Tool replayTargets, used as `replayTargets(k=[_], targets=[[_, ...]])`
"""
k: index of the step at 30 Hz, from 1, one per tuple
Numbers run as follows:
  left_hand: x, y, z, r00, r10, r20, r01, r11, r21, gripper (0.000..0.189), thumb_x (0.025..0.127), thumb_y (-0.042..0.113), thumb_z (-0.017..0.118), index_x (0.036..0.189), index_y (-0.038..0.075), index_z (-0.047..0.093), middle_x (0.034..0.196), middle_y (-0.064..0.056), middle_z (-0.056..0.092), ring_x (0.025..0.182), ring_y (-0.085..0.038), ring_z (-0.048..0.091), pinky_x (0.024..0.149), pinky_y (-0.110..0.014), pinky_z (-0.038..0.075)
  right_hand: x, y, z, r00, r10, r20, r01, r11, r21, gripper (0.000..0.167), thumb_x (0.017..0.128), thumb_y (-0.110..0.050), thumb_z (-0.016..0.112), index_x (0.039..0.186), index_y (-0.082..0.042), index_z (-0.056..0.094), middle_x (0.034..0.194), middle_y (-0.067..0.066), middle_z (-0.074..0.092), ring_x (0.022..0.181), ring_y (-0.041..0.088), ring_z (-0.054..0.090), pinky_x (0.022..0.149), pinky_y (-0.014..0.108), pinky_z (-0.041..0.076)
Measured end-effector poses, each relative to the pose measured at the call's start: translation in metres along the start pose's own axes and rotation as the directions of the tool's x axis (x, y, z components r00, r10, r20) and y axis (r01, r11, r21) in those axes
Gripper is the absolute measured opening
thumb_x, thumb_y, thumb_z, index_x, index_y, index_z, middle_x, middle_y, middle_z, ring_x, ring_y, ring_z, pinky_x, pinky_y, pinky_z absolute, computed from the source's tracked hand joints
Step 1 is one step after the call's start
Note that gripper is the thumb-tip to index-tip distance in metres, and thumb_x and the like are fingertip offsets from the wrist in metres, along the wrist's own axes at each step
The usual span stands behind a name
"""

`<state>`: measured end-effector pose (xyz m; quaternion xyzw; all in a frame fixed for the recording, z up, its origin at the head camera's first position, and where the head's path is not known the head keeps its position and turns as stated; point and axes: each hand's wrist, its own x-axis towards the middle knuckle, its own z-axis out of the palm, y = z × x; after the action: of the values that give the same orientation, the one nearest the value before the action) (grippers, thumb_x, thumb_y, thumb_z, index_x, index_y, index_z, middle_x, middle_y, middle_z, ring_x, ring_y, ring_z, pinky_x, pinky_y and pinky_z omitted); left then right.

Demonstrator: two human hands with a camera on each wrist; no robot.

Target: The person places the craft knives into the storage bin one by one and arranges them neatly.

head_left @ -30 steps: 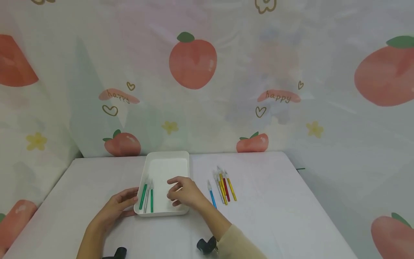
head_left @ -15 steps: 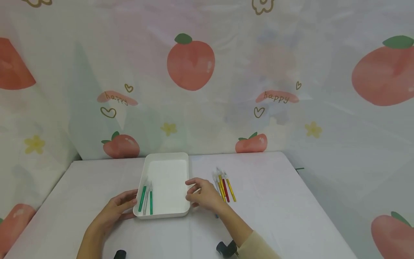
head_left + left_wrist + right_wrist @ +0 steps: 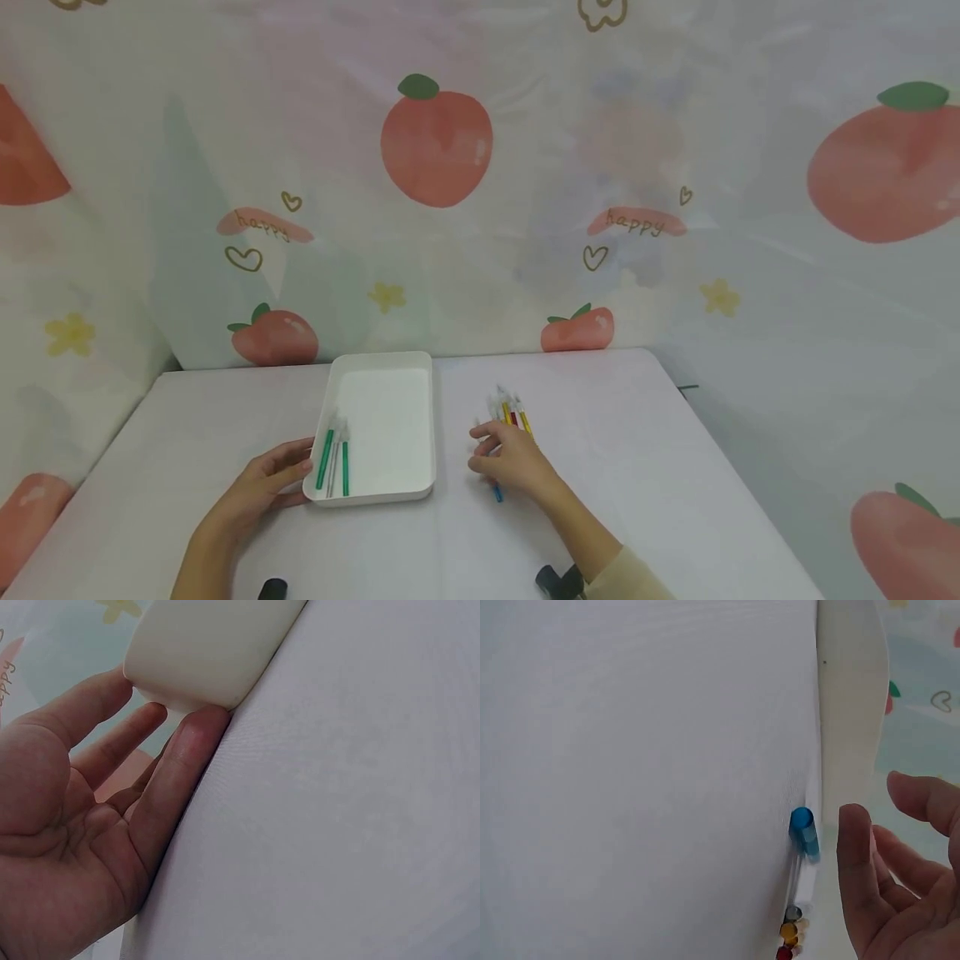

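One blue stick lies beside the right hand — fingers loose, grasping nothing; a sideways nudge could roll it.

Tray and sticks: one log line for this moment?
left grip: touching tray | right grip: empty, near blue stick | in tray: two green sticks, one silver stick

With twelve o'clock toward the printed backdrop, the right hand has a broad stretch of table open at three. At nine a narrow strip of cloth stops at the raised wall of the tray. The stick cluster blocks twelve; the blue stick lies close at seven. Inside the tray, green sticks crowd eight, with room at two; outside, the left hand bars eight.
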<state>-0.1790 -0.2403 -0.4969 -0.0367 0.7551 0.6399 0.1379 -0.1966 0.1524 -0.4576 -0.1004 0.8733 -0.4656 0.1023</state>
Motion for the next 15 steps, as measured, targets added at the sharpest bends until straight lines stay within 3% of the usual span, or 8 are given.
replayTargets(k=[7,15], targets=[[-0.0009,0.0016,-0.0013,1.000,-0.004,-0.001,0.004,1.000,0.004,0.068,0.097,0.032,0.066,0.152,0.006,0.037,0.150,-0.022,0.042,0.116,-0.026,0.063,0.086,-0.039,0.060,-0.0014,0.0040,-0.0082,1.000,-0.002,0.013,0.003,0.993,-0.122,0.044,0.083,-0.015,0.078,0.122,-0.001,0.065,0.083,0.000,0.065,0.057,0.013,0.061,0.054,0.028,0.052],[0.0004,0.0021,0.0001,1.000,-0.009,-0.006,0.009,1.000,0.012,0.068,0.096,0.032,0.067,0.152,0.005,0.038,0.149,-0.023,0.043,0.116,-0.026,0.063,0.085,-0.039,0.060,-0.0036,0.0032,-0.0112,0.999,0.050,0.011,-0.045,0.963,-0.264,0.044,0.082,-0.019,0.081,0.121,-0.006,0.068,0.075,-0.002,0.061,0.064,0.013,0.056,0.055,0.026,0.049]])
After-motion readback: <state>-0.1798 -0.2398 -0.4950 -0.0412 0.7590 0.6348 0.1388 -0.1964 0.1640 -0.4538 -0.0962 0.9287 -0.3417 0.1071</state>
